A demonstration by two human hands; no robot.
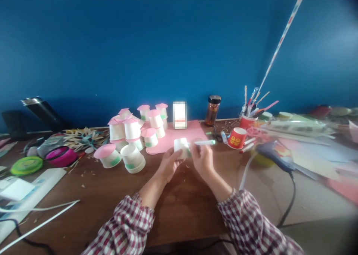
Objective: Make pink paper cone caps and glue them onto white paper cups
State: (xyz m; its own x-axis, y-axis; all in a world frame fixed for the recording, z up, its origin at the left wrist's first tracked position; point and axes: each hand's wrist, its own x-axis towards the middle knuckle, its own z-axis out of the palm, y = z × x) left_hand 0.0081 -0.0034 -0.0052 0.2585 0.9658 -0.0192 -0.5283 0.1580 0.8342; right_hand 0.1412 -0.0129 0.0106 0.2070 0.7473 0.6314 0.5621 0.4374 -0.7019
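My left hand (169, 164) is wrapped round the lower part of a small white paper cup (181, 144), held above the table in front of me. In my right hand (202, 158) is a marker pen (205, 142) with a pale green end, its other end close to the cup's right side. A green patch shows low on the cup near my right fingers. To the left stand several white paper cups with pink paper tops, such as this one (107, 156) with a green patch. A stack of plain white cups (132, 158) sits beside it.
Pink paper (192, 130) lies behind my hands. A dark-lidded jar (213, 111), a red paper cup (236, 138) and a cup of tools (248, 121) stand to the right. A glue gun (275, 156) with its cable lies nearer. Wood strips (84, 138) are piled left.
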